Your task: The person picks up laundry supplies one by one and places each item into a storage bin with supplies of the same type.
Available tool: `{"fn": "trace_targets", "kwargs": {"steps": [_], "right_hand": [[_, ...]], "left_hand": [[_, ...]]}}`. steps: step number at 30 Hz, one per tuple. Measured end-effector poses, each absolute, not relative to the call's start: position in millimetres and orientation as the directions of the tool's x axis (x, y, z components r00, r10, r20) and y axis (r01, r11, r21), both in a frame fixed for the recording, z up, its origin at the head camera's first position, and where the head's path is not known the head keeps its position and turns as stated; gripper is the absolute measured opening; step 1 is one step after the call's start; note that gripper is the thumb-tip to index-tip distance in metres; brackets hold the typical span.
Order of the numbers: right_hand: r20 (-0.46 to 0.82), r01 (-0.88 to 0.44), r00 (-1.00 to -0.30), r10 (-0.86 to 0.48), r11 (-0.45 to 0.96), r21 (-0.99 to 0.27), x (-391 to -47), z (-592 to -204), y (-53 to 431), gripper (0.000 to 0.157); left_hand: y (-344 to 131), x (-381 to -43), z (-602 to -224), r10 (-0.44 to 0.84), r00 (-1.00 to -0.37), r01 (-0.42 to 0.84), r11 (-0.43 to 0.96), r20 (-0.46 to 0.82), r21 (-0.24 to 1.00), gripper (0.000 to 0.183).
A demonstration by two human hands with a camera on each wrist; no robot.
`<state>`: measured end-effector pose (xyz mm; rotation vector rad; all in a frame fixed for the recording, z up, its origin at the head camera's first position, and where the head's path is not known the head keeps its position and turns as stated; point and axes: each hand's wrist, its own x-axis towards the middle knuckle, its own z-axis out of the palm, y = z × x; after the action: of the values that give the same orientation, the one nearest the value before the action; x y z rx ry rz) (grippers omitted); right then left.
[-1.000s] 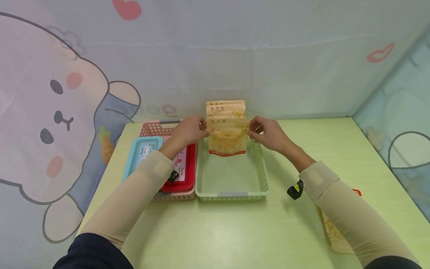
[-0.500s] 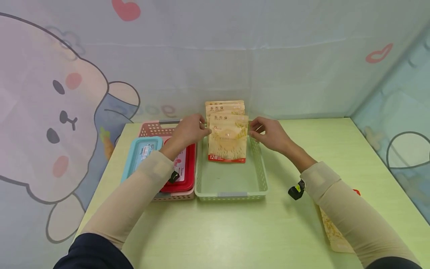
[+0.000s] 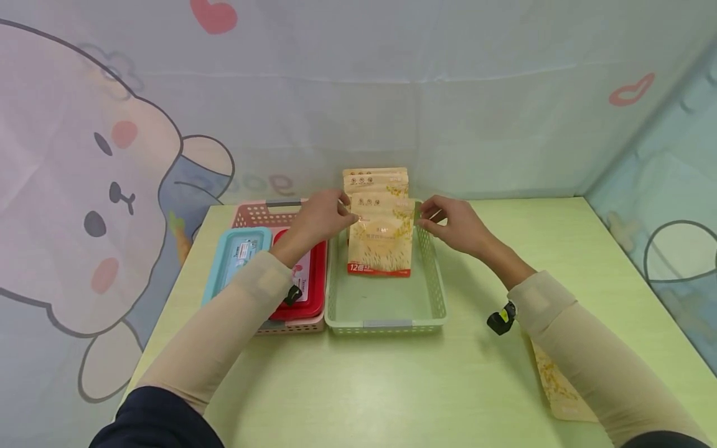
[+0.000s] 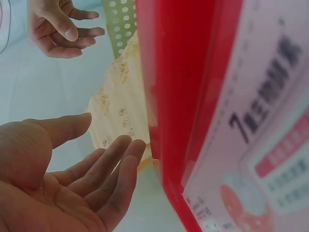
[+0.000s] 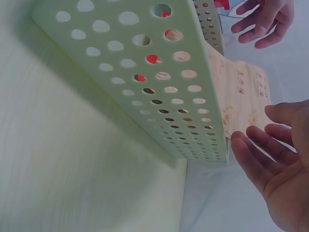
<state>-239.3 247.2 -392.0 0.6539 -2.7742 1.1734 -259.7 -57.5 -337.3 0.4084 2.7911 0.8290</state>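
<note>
Several cream food pouches stand one behind another at the back of the green basket (image 3: 386,302). The front pouch (image 3: 381,239), with a red strip along its bottom, leans back on the rear pouches (image 3: 374,180). My left hand (image 3: 323,218) is beside its upper left edge; in the left wrist view the thumb and fingers (image 4: 116,164) are spread apart with nothing between them. By the upper right edge is my right hand (image 3: 456,224), whose relaxed fingers (image 5: 263,150) hold nothing in the right wrist view. The pouches' lower parts at the rear are hidden.
Left of the green basket stands a pink basket (image 3: 260,214) holding a red-lidded pack (image 3: 316,292) and a light blue one (image 3: 221,261). Another cream pouch (image 3: 560,392) lies on the table at right, partly under my right forearm. A printed curtain (image 3: 476,124) hangs behind.
The front pouch has settled lower and tipped back against the others, its printed face showing more fully. Both hands have let go of its edges and the right hand has drawn slightly outward.
</note>
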Motion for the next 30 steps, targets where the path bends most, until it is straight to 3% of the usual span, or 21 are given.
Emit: {"fn": "trace_targets", "kwargs": {"steps": [8,18,30], "right_hand": [[0.190,-0.408,-0.904,-0.384,0.637,-0.654,-230,-386,263,0.029],[0.177,-0.411,-0.904,-0.389,0.678,-0.610,-218,-383,288,0.030],[0.123,-0.440,-0.883,-0.454,0.705,-0.556,-201,-368,314,0.035]], "left_hand": [[-49,-252,-335,0.364,-0.924,0.239,0.788,-0.117,0.567,0.049],[-36,-249,-334,0.462,-0.886,0.343,0.695,-0.028,0.632,0.048],[14,-217,-327,0.576,-0.815,0.471,0.603,0.056,0.644,0.044]]}}
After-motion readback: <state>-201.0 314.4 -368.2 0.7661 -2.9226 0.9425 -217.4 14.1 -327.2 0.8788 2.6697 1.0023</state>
